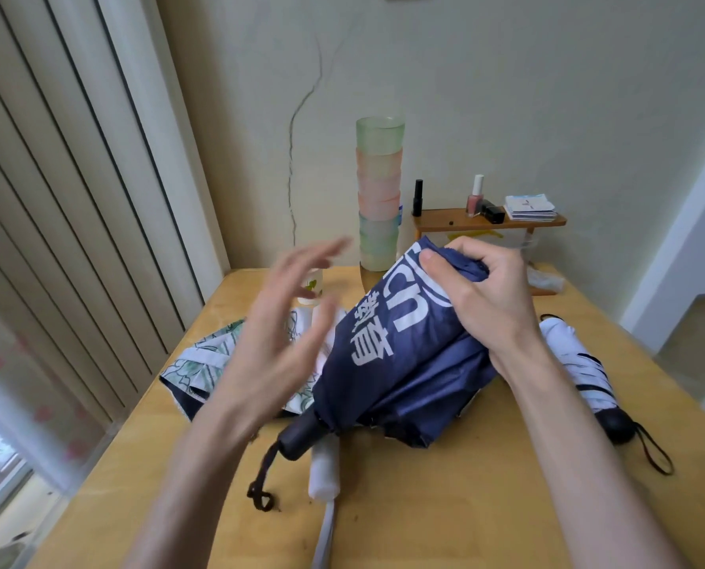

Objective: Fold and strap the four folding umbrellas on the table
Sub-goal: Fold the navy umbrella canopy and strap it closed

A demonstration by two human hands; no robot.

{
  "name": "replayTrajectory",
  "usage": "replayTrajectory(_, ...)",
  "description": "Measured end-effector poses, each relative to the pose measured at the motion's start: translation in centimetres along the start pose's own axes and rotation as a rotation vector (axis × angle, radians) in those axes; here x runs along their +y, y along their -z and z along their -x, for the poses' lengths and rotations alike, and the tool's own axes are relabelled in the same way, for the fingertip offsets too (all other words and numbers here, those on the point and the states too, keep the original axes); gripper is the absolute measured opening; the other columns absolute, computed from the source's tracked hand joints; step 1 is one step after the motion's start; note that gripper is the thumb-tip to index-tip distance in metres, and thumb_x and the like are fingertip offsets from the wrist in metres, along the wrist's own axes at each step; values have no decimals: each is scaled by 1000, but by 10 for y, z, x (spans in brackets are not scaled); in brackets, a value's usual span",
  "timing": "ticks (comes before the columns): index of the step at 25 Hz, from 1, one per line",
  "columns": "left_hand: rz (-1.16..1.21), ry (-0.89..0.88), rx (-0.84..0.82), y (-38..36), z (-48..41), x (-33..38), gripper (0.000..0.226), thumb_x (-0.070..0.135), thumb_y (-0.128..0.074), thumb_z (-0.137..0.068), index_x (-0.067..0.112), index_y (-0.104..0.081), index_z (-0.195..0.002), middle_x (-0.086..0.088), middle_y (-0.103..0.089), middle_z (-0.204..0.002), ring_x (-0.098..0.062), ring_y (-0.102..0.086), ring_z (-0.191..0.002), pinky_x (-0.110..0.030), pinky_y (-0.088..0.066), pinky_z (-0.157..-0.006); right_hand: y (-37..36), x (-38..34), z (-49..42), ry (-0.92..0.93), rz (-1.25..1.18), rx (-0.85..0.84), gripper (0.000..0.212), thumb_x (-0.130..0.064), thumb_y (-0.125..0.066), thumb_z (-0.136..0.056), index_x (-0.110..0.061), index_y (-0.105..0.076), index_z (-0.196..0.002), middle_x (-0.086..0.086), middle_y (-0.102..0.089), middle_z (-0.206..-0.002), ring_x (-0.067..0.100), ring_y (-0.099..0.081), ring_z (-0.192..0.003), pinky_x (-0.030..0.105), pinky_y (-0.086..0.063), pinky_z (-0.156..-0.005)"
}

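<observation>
One navy umbrella (404,363) is pinched at its far end by the right grip (478,289); the left grip (285,322) is spread. Best to wrap the folds evenly.

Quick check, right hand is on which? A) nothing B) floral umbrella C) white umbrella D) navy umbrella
D: the right hand curls round the far end of the navy umbrella, while the left hand is open in the air and holds nothing.
</observation>
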State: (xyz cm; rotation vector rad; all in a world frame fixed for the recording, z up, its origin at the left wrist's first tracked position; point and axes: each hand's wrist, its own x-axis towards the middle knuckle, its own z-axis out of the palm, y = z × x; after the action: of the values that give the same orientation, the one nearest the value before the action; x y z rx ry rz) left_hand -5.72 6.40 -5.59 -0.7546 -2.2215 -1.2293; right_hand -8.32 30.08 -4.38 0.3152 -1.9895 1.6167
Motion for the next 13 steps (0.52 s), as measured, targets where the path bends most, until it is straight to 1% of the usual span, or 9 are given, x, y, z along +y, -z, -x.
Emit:
replayTrajectory(1, -32, -69, -126, -9, 1, 11, 70, 44, -66, -98, 34, -37, -161, 16, -45, -156, -9, -43, -146, -26, -42, -114, -3, 0, 1, -1, 3, 15, 33, -17, -75, -98, -8, -61, -69, 1, -56, -64, 11, -51, -66, 30, -40, -64)
replayTrajectory(2, -107, -84, -253, -19, 4, 17, 85, 55, -72, -92, 39, -29, -164, 20, -39, -160, -5, -40, -148, -29, -42, -116, -6, 0, 1, 0, -6, 41, 33, -18, -75, -98, -7, -61, -69, 2, -56, -64, 12, -52, -66, 31, -41, -65)
replayTrajectory(4, -260, -64, -317, -36, 8, 16, 101, 55, -77, -89, 52, -10, -164, 28, -36, -159, 0, -46, -139, -36, -51, -106, -9, -3, 2, 1, -40, 113, 34, -20, -75, -98, -6, -62, -70, 1, -56, -63, 11, -52, -66, 31, -42, -65)
replayTrajectory(5, -252, -42, -305, -39, 9, 12, 101, 53, -77, -89, 55, -8, -162, 30, -39, -157, -2, -49, -137, -36, -52, -103, -9, -5, 3, -2, -58, 155, 35, -21, -76, -97, -6, -61, -70, -2, -55, -63, 10, -51, -66, 30, -43, -66)
replayTrajectory(6, -168, -3, -306, -39, 8, 8, 99, 53, -79, -88, 55, -13, -162, 30, -44, -155, 0, -51, -136, -33, -52, -104, -8, -6, 3, -3, -76, 194, 35, -22, -76, -97, -6, -61, -70, -4, -55, -63, 9, -51, -66, 29, -43, -66)
replayTrajectory(8, 69, 103, -335, -37, 8, 4, 86, 53, -83, -85, 46, -36, -157, 27, -58, -145, 1, -57, -132, -31, -51, -106, -7, -11, 3, 13, -99, 245, 36, -22, -77, -97, -3, -60, -70, -2, -54, -64, 9, -50, -66, 29, -42, -66)
replayTrajectory(11, 374, 301, -423, -40, 14, 2, 42, 46, -86, -84, 41, -68, -122, 16, -76, -120, -6, -72, -110, -29, -59, -91, -8, -14, 2, 98, -78, 271, 39, -18, -76, -97, -1, -57, -68, 0, -48, -62, 7, -43, -62, 27, -37, -62)
replayTrajectory(12, 448, 400, -444, -42, 16, 2, 36, 47, -88, -80, 42, -72, -111, 12, -78, -114, -10, -75, -103, -32, -62, -86, -9, -15, 2, 120, -65, 265, 39, -17, -76, -98, 0, -57, -67, 2, -47, -61, 8, -42, -61, 26, -36, -61)
replayTrajectory(13, 488, 494, -470, -43, 18, 1, 43, 50, -89, -71, 39, -72, -109, 7, -80, -108, -16, -77, -95, -37, -63, -82, -10, -16, 2, 132, -60, 254, 40, -17, -75, -98, 1, -56, -68, 6, -47, -61, 9, -42, -61, 26, -35, -61)
